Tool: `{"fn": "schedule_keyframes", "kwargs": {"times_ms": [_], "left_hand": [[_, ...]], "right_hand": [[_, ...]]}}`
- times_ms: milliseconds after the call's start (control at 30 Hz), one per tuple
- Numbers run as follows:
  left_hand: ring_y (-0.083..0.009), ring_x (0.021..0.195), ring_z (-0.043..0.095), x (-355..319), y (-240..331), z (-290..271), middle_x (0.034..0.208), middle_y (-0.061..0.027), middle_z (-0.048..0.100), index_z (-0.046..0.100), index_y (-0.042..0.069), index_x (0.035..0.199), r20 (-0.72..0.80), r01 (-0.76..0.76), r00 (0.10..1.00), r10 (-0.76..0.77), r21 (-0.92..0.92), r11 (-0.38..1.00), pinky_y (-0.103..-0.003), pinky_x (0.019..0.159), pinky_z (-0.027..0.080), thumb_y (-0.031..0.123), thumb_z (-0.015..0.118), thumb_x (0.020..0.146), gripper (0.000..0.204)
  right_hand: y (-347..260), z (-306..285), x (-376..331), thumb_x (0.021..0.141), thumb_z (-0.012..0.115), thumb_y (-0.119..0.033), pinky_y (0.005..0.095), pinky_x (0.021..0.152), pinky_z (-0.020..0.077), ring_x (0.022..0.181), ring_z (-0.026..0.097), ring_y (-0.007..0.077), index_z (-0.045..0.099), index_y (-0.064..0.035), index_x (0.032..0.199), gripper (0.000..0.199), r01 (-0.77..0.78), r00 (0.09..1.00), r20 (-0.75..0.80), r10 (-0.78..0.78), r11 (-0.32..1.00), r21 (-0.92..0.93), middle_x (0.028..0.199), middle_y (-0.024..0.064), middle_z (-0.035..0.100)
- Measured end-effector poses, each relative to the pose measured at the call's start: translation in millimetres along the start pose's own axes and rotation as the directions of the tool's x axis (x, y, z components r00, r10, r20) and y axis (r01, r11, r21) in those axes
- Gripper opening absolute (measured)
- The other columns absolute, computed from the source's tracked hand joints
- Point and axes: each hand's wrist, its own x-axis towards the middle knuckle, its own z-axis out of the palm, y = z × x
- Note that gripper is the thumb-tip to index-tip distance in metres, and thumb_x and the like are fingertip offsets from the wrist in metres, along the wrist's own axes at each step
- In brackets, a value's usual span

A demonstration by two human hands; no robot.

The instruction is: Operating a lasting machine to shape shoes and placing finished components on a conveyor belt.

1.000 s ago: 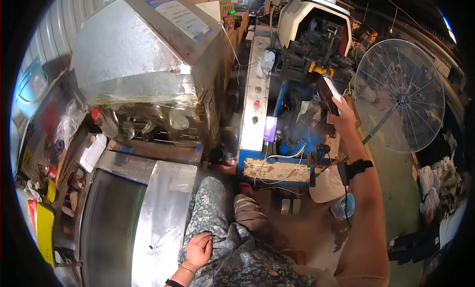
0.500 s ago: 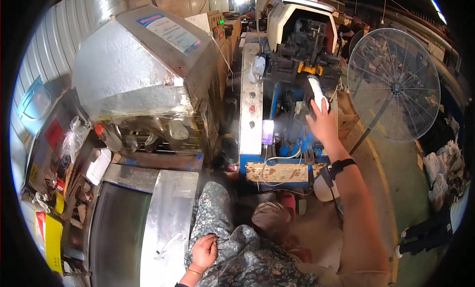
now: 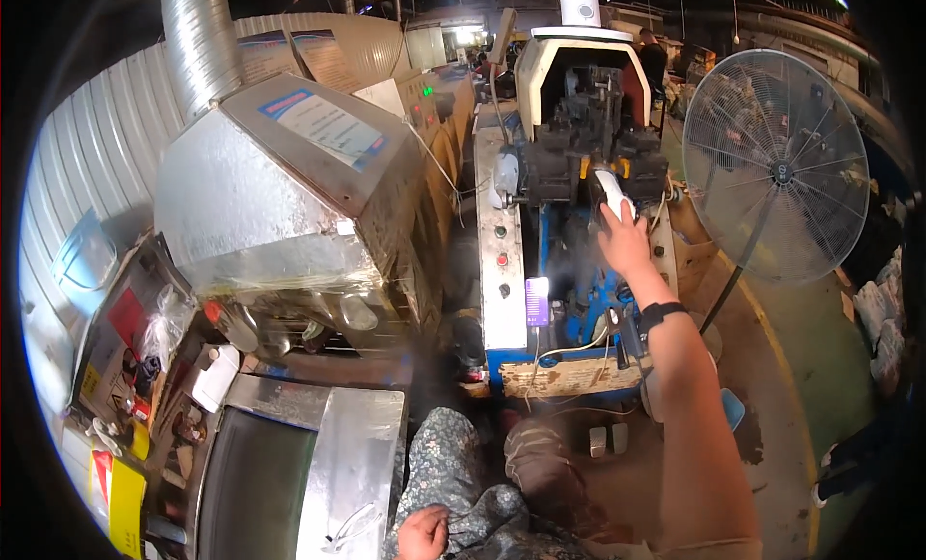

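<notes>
Holding white shoe upper (image 3: pixel 612 191) at blue machine (image 3: pixel 569 222) — right hand (image 3: pixel 625 240) clasps its rear | left hand (image 3: pixel 424 533) loosely curled on lap, empty | light, pliable — grip the heel.

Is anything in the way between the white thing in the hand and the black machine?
Nothing visible is. The right hand holds the white piece up against the black machine head, with no object seen between them.

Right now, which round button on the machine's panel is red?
The middle button of three; the ones above and below it look dark.
</notes>
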Motion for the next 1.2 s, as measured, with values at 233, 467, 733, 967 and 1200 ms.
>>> {"fn": "schedule_keyframes", "kwargs": {"times_ms": [233, 467, 733, 967, 1200], "left_hand": [[-0.0396, 0.094, 0.067, -3, -7, 3, 0.103, -0.0207, 0.07, 0.071, 0.002, 0.103, -0.034, 0.071, 0.997, -0.071, -0.015, 0.997, -0.045, 0.085, 0.054, 0.011, 0.06, 0.088, 0.02], [-0.0419, 0.095, 0.064, -13, -21, 3, 0.103, -0.0224, 0.068, 0.07, 0.001, 0.102, -0.044, 0.08, 0.996, -0.081, -0.012, 0.997, -0.048, 0.086, 0.052, 0.013, 0.061, 0.09, 0.019], [-0.0417, 0.095, 0.064, -12, -19, 9, 0.102, -0.0221, 0.068, 0.07, 0.001, 0.101, -0.064, 0.088, 0.994, -0.09, -0.034, 0.996, -0.048, 0.087, 0.052, 0.013, 0.06, 0.09, 0.019], [-0.0408, 0.092, 0.066, -8, -15, 7, 0.101, -0.0216, 0.069, 0.07, 0.0, 0.101, -0.02, 0.062, 0.998, -0.062, -0.012, 0.998, -0.045, 0.085, 0.053, 0.013, 0.06, 0.09, 0.019], [-0.0406, 0.095, 0.065, -3, -6, 1, 0.102, -0.0213, 0.069, 0.07, 0.0, 0.101, -0.035, 0.052, 0.998, -0.053, -0.027, 0.998, -0.045, 0.087, 0.053, 0.012, 0.061, 0.089, 0.018]], "right_hand": [[-1, -2, 25, 0.087, 0.064, -0.026, 0.0496, 0.098, 0.0484, 0.122, 0.043, 0.0493, 0.048, -0.0286, 0.143, 0.059, 0.015, 1.0, 0.021, -0.014, 0.999, -0.046, 0.152, 0.0149, 0.035], [-3, -24, 36, 0.087, 0.064, -0.028, 0.0513, 0.1, 0.0472, 0.124, 0.042, 0.0514, 0.045, -0.0288, 0.145, 0.061, 0.004, 0.996, 0.086, -0.002, 1.0, -0.021, 0.152, 0.0157, 0.034], [-5, -31, 49, 0.089, 0.063, -0.032, 0.0478, 0.1, 0.0483, 0.121, 0.044, 0.0488, 0.043, -0.0306, 0.147, 0.062, -0.012, 0.983, 0.179, 0.028, 0.996, -0.091, 0.153, 0.0129, 0.033], [-3, -23, 41, 0.089, 0.062, -0.032, 0.0472, 0.099, 0.0479, 0.121, 0.044, 0.0481, 0.042, -0.0321, 0.147, 0.062, -0.023, 0.992, 0.12, 0.033, 0.997, -0.079, 0.154, 0.0111, 0.033], [-4, -30, 42, 0.088, 0.063, -0.03, 0.0479, 0.1, 0.0465, 0.122, 0.044, 0.0476, 0.041, -0.0321, 0.147, 0.063, -0.022, 0.993, 0.117, 0.03, 0.998, -0.066, 0.155, 0.0125, 0.031]]}}
